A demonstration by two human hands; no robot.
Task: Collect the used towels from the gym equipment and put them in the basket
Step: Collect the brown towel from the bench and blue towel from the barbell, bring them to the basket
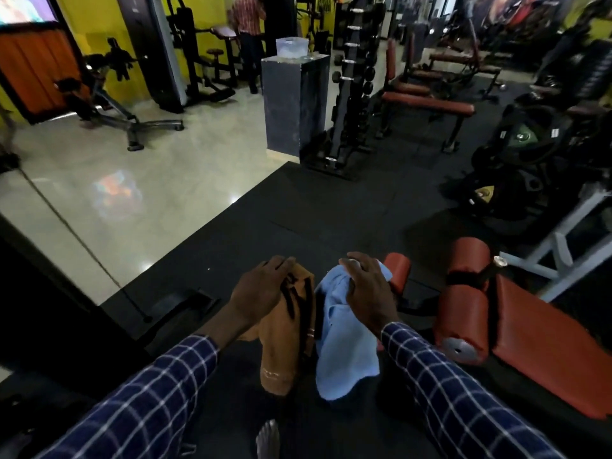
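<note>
My left hand (pixel 261 286) grips an orange-brown towel (pixel 281 352) with dark stripes, which hangs down in front of me. Beside it, my right hand (pixel 367 286) holds a light blue towel (pixel 344 352) that also hangs loose. Both towels are side by side above the black rubber floor, apart from the red padded bench (pixel 543 346) at my right. A clear plastic basket (pixel 291 47) stands on top of a dark pedestal (pixel 291 104) far ahead.
A dumbbell rack (pixel 354 87) stands right of the pedestal. Red benches (pixel 427 102) and dark machines fill the right side. A shiny tiled floor (pixel 132 193) lies to the left with an exercise bike (pixel 109 94). A person (pixel 248 34) stands at the back. My bare foot (pixel 268 438) shows below.
</note>
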